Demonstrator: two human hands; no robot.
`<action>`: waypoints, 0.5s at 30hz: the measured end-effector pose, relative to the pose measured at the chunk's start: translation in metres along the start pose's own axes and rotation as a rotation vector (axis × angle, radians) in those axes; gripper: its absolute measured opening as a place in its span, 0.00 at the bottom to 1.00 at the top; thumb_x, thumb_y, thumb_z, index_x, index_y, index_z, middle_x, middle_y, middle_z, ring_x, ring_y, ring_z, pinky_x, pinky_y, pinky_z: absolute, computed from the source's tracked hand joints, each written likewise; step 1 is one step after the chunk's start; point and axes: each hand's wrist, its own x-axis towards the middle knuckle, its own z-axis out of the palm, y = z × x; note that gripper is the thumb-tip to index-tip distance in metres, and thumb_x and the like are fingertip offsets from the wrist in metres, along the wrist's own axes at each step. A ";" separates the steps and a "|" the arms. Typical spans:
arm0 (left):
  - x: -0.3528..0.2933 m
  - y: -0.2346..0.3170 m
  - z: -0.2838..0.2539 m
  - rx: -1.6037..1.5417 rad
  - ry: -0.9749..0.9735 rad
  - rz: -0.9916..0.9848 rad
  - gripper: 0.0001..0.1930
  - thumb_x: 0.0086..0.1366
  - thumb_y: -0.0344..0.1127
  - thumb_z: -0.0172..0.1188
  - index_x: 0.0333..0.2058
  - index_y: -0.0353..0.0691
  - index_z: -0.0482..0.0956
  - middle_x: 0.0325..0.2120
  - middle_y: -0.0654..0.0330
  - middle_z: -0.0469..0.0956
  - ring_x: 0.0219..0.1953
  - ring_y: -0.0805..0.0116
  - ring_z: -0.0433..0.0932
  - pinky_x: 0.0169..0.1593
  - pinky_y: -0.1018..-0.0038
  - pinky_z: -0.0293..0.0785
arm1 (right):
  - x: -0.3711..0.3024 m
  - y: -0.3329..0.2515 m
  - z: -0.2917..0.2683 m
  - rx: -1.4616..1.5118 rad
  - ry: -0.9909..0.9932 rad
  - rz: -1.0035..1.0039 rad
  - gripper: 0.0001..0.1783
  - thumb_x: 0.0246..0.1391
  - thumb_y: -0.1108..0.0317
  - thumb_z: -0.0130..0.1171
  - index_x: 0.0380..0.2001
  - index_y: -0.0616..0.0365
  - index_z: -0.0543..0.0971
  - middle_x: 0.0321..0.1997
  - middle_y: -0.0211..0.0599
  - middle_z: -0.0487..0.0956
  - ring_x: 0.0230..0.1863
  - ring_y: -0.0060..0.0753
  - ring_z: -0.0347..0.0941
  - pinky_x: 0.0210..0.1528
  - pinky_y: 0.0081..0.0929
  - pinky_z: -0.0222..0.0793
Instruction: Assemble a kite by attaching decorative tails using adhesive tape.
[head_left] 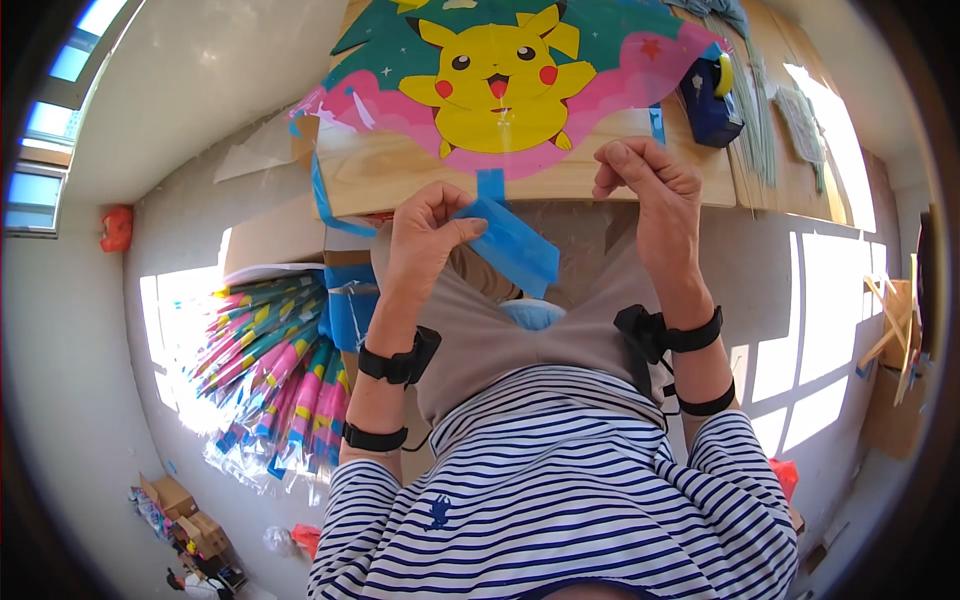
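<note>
In front of me a thin printed plastic sheet, green and pink with a yellow cartoon figure, lies on the wooden table. A short piece of blue tape sits at its near tip, by the table's edge. My left hand pinches a wider strip of blue tape between thumb and fingers, and the strip hangs over my lap. To the right, my right hand is raised over the table's near edge with thumb and fingers pressed together. Whether anything is between those fingertips cannot be made out.
A dark blue tape dispenser stands at the table's right, beside a bundle of thin rods and a clear plastic container. More blue tape hangs off the left corner. Several rolled colourful sheets are piled at my left.
</note>
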 end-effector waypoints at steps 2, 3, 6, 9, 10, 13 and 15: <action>-0.005 -0.023 0.002 0.014 -0.041 -0.058 0.10 0.57 0.20 0.67 0.36 0.36 0.78 0.31 0.65 0.81 0.33 0.80 0.78 0.41 0.82 0.75 | 0.007 -0.010 -0.011 -0.076 -0.008 -0.062 0.08 0.62 0.71 0.60 0.34 0.66 0.83 0.25 0.31 0.79 0.29 0.19 0.74 0.35 0.18 0.70; -0.004 -0.024 0.010 -0.022 -0.051 -0.064 0.10 0.57 0.20 0.67 0.36 0.36 0.78 0.30 0.65 0.81 0.33 0.80 0.78 0.40 0.82 0.75 | 0.008 -0.012 -0.015 -0.120 0.000 -0.094 0.08 0.62 0.71 0.60 0.35 0.66 0.82 0.25 0.31 0.79 0.29 0.19 0.74 0.35 0.18 0.71; -0.001 -0.013 0.030 -0.118 -0.082 -0.067 0.10 0.57 0.20 0.67 0.37 0.37 0.78 0.30 0.66 0.80 0.33 0.81 0.77 0.40 0.82 0.75 | -0.004 0.009 -0.002 -0.214 -0.127 -0.069 0.09 0.56 0.70 0.65 0.36 0.66 0.82 0.26 0.30 0.79 0.30 0.20 0.75 0.38 0.19 0.71; 0.004 0.001 0.034 -0.153 -0.097 -0.046 0.10 0.58 0.21 0.67 0.37 0.36 0.78 0.30 0.66 0.80 0.33 0.81 0.77 0.40 0.82 0.74 | -0.018 0.032 -0.004 -0.150 -0.297 0.118 0.10 0.51 0.71 0.68 0.33 0.66 0.81 0.27 0.27 0.78 0.33 0.18 0.73 0.39 0.19 0.69; 0.004 0.003 0.034 -0.152 -0.100 -0.041 0.10 0.58 0.21 0.67 0.37 0.36 0.78 0.30 0.66 0.80 0.33 0.81 0.77 0.40 0.82 0.74 | -0.021 0.036 -0.008 -0.122 -0.349 0.180 0.09 0.51 0.71 0.68 0.32 0.65 0.80 0.28 0.26 0.78 0.34 0.17 0.72 0.38 0.18 0.68; 0.002 0.000 0.031 -0.154 -0.057 -0.045 0.09 0.58 0.22 0.67 0.36 0.37 0.78 0.29 0.66 0.80 0.32 0.82 0.77 0.38 0.83 0.74 | -0.023 0.034 -0.010 -0.175 -0.340 0.227 0.07 0.53 0.72 0.66 0.30 0.64 0.79 0.28 0.24 0.76 0.33 0.14 0.68 0.37 0.16 0.65; 0.002 -0.006 0.028 -0.126 -0.021 -0.052 0.09 0.57 0.24 0.68 0.36 0.37 0.79 0.28 0.67 0.80 0.32 0.81 0.77 0.38 0.83 0.73 | -0.022 0.033 -0.012 -0.201 -0.261 0.180 0.06 0.54 0.73 0.65 0.29 0.63 0.78 0.28 0.22 0.75 0.32 0.12 0.66 0.36 0.15 0.63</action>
